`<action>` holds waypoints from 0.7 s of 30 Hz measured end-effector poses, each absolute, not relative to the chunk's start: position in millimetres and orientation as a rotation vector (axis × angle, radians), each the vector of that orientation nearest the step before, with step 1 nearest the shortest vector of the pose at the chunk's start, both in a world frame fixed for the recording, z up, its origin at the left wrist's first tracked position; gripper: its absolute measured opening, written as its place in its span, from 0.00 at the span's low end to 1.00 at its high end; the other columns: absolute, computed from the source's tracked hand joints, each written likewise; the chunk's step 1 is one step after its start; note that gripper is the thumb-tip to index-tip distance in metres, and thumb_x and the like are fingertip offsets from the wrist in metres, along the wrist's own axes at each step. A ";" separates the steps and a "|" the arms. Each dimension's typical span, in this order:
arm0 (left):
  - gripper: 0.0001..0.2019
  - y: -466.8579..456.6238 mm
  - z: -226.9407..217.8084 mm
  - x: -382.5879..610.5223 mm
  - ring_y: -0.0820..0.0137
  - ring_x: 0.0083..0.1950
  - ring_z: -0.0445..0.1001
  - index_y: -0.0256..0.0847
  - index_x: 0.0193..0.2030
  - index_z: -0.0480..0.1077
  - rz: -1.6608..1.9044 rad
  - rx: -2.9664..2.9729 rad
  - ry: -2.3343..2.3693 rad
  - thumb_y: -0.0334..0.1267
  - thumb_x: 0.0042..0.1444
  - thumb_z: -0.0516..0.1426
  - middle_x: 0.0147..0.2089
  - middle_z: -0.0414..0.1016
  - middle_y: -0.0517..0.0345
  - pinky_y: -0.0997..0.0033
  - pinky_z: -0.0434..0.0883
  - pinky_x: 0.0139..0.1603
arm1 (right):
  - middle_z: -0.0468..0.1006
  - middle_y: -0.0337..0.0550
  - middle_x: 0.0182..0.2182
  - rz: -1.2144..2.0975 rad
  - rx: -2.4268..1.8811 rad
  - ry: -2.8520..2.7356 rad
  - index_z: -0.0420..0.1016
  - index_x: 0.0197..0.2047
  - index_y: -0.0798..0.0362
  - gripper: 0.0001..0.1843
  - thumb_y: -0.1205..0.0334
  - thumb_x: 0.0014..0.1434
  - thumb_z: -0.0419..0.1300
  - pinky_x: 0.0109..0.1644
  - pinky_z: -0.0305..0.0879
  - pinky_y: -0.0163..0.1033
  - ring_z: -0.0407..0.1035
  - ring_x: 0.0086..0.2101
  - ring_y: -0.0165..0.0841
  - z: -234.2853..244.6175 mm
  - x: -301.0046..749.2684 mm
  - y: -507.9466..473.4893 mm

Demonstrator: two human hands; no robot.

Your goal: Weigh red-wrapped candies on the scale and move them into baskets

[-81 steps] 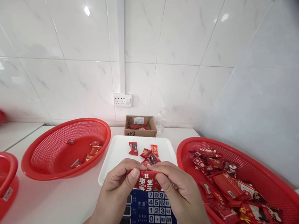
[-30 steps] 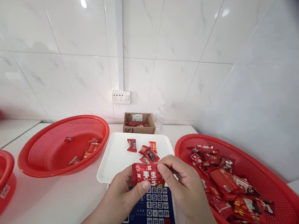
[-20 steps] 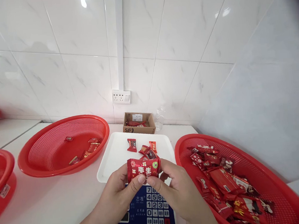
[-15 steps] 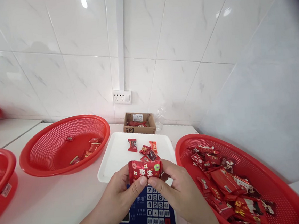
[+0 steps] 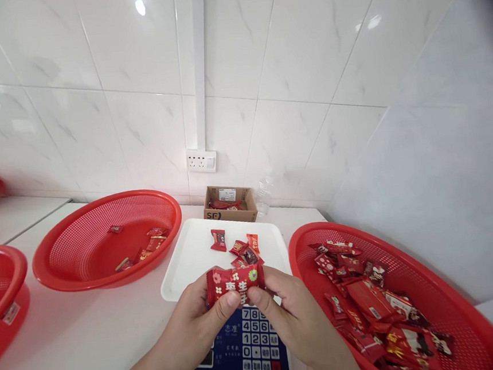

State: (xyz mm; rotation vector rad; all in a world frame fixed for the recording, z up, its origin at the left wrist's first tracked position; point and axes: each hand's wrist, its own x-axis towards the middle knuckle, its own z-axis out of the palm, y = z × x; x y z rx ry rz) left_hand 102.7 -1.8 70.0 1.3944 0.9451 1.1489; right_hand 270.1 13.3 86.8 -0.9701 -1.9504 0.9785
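Note:
Between my two hands is a red wrapped candy [image 5: 233,278] with flowers and white characters on its face. My left hand [image 5: 197,316] grips its left end, thumb on the front. My right hand [image 5: 289,308] grips the right end the same way. Both are closed on it, above the front of a digital scale with a blue keypad [image 5: 256,345]. Behind them, on the scale's white tray [image 5: 187,248], lie several small wrapped candies [image 5: 248,252], one of them [image 5: 218,240] apart from the rest. My hands hide part of the keypad and the tray's front edge.
To the right, a red basket [image 5: 306,231] holds many wrapped sweets. Another red basket [image 5: 74,240] at the left has a few sweets, and part of a third [image 5: 16,268] shows at the left edge. A cardboard box [image 5: 232,214] and a clear plastic container [image 5: 264,195] stand by the tiled wall.
The candy has shifted slightly left and down between my hands, and its face is turned a little. Both hands keep their hold; the candies on the tray have not moved.

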 end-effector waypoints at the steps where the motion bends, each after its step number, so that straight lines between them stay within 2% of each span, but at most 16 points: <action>1: 0.15 -2.1 70.1 102.8 0.66 0.40 0.71 0.40 0.39 0.71 1.160 1.372 0.958 0.50 0.55 0.55 0.38 0.76 0.55 0.71 0.68 0.41 | 0.74 0.40 0.30 0.958 -0.991 -1.952 0.71 0.34 0.52 0.14 0.54 0.63 0.49 0.35 0.62 0.33 0.67 0.31 0.30 86.2 270.7 13.2; 3: 0.17 -2.5 69.6 102.3 0.65 0.38 0.72 0.40 0.40 0.72 1.171 1.334 0.981 0.52 0.54 0.55 0.37 0.76 0.54 0.70 0.68 0.40 | 0.72 0.37 0.25 0.912 -1.014 -1.970 0.68 0.29 0.52 0.16 0.54 0.63 0.48 0.30 0.59 0.32 0.64 0.27 0.28 84.9 271.7 12.7; 5: 0.18 -2.4 68.6 101.2 0.67 0.35 0.72 0.40 0.39 0.73 1.153 1.329 0.971 0.53 0.55 0.54 0.35 0.77 0.55 0.70 0.69 0.39 | 0.70 0.37 0.23 0.889 -0.971 -1.994 0.68 0.28 0.52 0.17 0.54 0.64 0.47 0.28 0.58 0.31 0.63 0.25 0.27 84.0 272.3 11.7; 11: 0.23 0.3 63.6 98.9 0.67 0.33 0.70 0.38 0.33 0.73 1.070 1.355 0.878 0.56 0.57 0.49 0.29 0.74 0.54 0.69 0.69 0.38 | 0.68 0.37 0.22 0.947 -0.812 -1.949 0.70 0.29 0.50 0.18 0.52 0.64 0.47 0.29 0.59 0.32 0.62 0.25 0.28 81.8 273.9 8.4; 17: 0.23 -0.1 63.8 98.2 0.69 0.31 0.68 0.37 0.28 0.71 1.071 1.267 0.735 0.57 0.54 0.52 0.25 0.70 0.56 0.69 0.67 0.37 | 0.71 0.39 0.24 1.129 -0.722 -1.877 0.74 0.30 0.50 0.21 0.49 0.63 0.46 0.30 0.60 0.32 0.64 0.26 0.29 82.7 273.7 7.6; 21: 0.23 -4.1 69.3 97.5 0.68 0.31 0.68 0.38 0.29 0.72 1.083 1.314 0.791 0.58 0.53 0.53 0.26 0.71 0.55 0.69 0.66 0.37 | 0.71 0.39 0.23 1.139 -0.729 -1.843 0.75 0.30 0.51 0.21 0.49 0.63 0.48 0.30 0.61 0.33 0.65 0.26 0.29 82.3 275.0 8.3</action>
